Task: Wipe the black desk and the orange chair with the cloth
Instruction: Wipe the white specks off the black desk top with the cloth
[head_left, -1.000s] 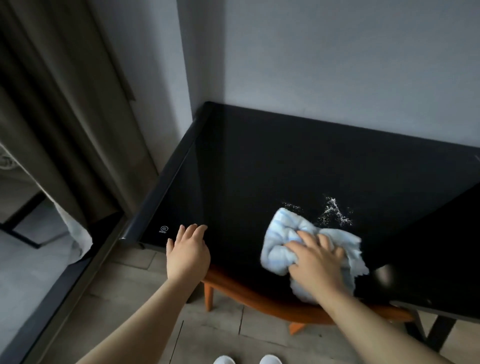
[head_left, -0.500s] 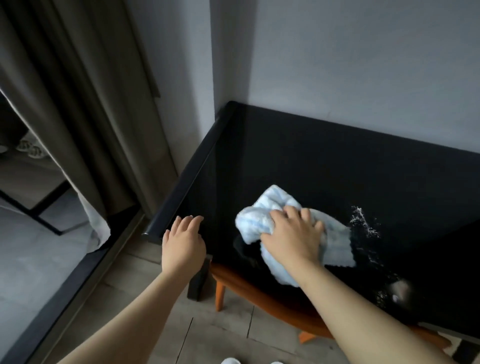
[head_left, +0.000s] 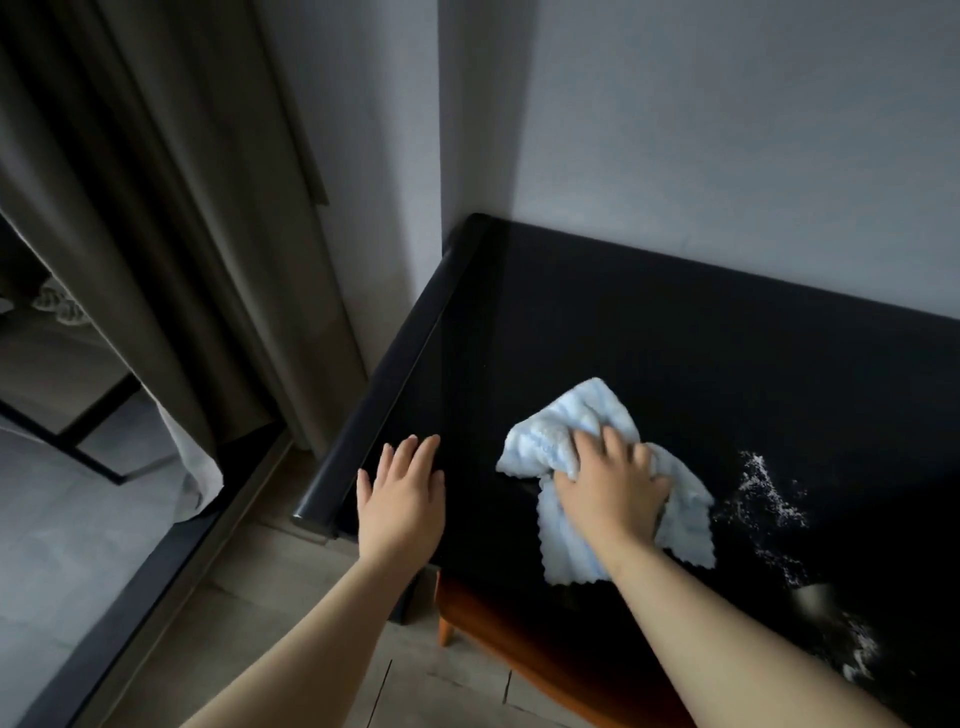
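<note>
Right hand (head_left: 613, 493) presses the crumpled pale-blue cloth (head_left: 566, 441) onto the glossy black counter (head_left: 649, 343), grip clamped; left hand (head_left: 400, 493) flat, fingers apart.

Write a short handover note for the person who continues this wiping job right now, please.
Right hand: pressed on the cloth, fingers curled into it, on the desk near its front left.
Left hand: open, flat on the desk's front left corner, holding nothing.
White specks lie on the desk right of the cloth, more toward the front edge.
Left to do: wipe those specks, then the chair, tucked under the desk and not yet touched.
</note>
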